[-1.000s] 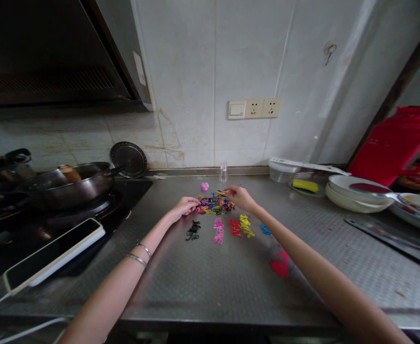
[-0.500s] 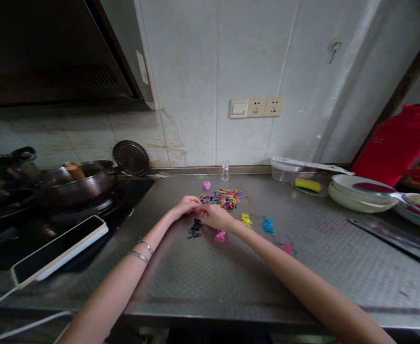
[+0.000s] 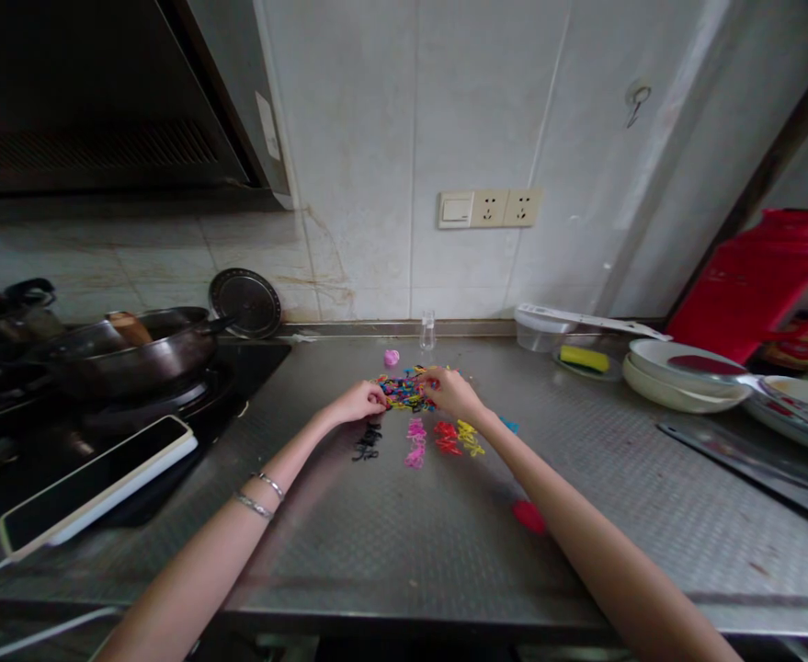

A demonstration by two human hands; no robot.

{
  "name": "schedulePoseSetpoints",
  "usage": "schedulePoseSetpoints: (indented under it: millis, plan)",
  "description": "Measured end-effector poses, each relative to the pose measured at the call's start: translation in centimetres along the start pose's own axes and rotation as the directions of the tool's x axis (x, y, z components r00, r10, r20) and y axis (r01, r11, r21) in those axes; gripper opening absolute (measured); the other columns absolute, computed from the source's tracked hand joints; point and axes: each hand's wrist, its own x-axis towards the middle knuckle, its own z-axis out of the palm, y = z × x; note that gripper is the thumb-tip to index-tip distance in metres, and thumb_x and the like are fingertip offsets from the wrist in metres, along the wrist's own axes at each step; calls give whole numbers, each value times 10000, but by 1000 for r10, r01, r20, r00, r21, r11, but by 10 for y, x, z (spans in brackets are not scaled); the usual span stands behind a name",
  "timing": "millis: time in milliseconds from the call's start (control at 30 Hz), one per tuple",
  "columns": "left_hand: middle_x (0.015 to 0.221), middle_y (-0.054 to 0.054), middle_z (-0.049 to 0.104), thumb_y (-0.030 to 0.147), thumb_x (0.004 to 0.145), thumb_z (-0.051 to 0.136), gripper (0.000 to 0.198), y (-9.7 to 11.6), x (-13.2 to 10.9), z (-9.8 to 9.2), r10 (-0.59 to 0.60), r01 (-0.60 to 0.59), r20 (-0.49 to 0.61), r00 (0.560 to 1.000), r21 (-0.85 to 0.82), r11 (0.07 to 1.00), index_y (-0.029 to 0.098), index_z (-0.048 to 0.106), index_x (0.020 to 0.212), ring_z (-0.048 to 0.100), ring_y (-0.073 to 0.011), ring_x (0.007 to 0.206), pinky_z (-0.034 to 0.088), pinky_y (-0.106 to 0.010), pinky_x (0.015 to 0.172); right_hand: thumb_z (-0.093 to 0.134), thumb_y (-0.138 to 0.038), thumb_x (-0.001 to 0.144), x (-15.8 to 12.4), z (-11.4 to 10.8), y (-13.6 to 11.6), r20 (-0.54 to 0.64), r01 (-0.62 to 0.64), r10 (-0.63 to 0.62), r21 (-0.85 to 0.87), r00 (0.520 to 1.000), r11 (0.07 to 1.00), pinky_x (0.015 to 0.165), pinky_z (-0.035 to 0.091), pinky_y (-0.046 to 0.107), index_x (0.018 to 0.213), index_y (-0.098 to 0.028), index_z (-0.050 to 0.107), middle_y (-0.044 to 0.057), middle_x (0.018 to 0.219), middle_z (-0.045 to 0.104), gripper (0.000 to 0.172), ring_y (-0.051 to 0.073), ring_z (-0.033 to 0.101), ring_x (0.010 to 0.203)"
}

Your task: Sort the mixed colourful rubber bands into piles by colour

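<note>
Right hand has swung from near the black bands to the right side of the mixed pile, all thin, tangled loops; left hand, fingers curled, stays at its left edge. Whether either pinches anything, I cannot tell. Dimpled metal counter, tiled wall. Clear bottle behind; yellow sponge in a dish.

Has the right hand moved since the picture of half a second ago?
Yes. Judged against the wall sockets, the right hand has moved to the right and forward, closer to them.
</note>
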Motion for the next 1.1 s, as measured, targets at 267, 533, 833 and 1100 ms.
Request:
schedulePoseSetpoints:
  millis: [267,533,833,1100]
  plan:
    - [630,-31,598,326,694,549,254,-3,0,-5,11,-10,-14,1000,47,999,93,640,741,493,-105,552,342,-198,519,448,-254,786,-1,-3,0,13,12,-12,-58,1000,998,768,414,214,964,-234,634,35,1014,640,259,161,577,921]
    - [672,-41,618,345,722,527,273,-6,0,-6,19,-18,-27,999,36,999,102,646,756,514,-117,591,368,-204,562,456,-215,777,0,-2,4,58,52,-50,-30,997,998,810,405,239,971,-209,638,54,1013,640,266,170,566,940]
    - [600,-16,587,341,699,561,246,6,-4,-20,-13,12,-21,1000,-32,999,110,642,729,473,-92,529,347,-195,512,473,-130,707,0,8,6,125,245,-235,-66,964,967,847,378,244,833,-175,675,65,898,647,243,172,538,932]
    - [522,2,522,402,631,628,307,18,-22,-45,-103,112,332,938,-6,994,115,655,736,398,-63,441,243,-173,404,500,-173,705,1,13,10,175,246,-228,-89,958,965,853,373,259,868,-177,677,71,897,631,241,179,521,924]
